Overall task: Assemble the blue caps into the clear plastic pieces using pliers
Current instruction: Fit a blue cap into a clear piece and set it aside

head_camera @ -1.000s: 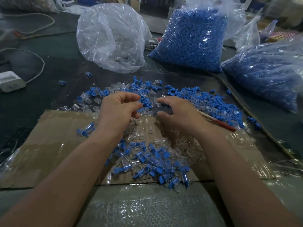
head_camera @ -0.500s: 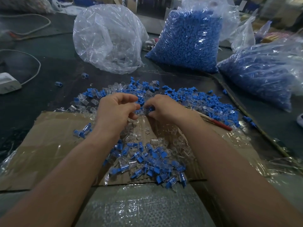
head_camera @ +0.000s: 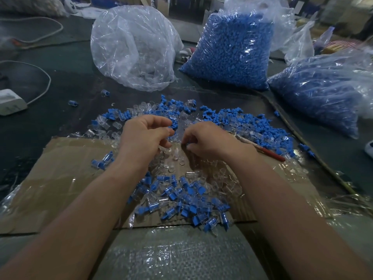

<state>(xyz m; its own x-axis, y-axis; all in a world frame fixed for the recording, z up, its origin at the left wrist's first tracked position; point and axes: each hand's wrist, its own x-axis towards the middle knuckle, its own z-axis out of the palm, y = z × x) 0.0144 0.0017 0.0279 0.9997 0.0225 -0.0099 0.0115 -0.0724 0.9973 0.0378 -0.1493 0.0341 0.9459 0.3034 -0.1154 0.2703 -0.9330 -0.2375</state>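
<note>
A woven plastic sheet (head_camera: 177,257) covers the near edge of the tabletop (head_camera: 70,81). Beyond it lies a flattened cardboard sheet (head_camera: 60,178), taped in places. Both bare forearms reach fwd over the cardboard. Between them is a heap of assembled pieces (head_camera: 181,201), blue caps seated in clear bodies. A few more assembled ones (head_camera: 102,161) sit just left of the left wrist.

Left hand (head_camera: 145,136): grip nearly closed, fingers curled in, thumb tip close to index tip. Can't tell whether anything small sits in the pinch. Right hand (head_camera: 203,138): grip also curled tight, fingertips pointing down at the loose clear plastic pieces (head_camera: 173,156) near the cardboard's far edge. What it holds, if anything, is hidden. The two hands are near each other but apart.

Just right of the right wrist lies a red-handled tool (head_camera: 270,153). Its head is buried under parts, so type unclear. Beyond the hands, loose blue caps (head_camera: 252,126) mixed w/ clear pieces spread over the dark tabletop. Far left: a white power adapter (head_camera: 10,102) w/ cable. At rear: a clear bag (head_camera: 133,49) w/ clear pieces at its bottom, a full blue bag (head_camera: 232,51) & a second blue bag (head_camera: 323,91) at right.
</note>
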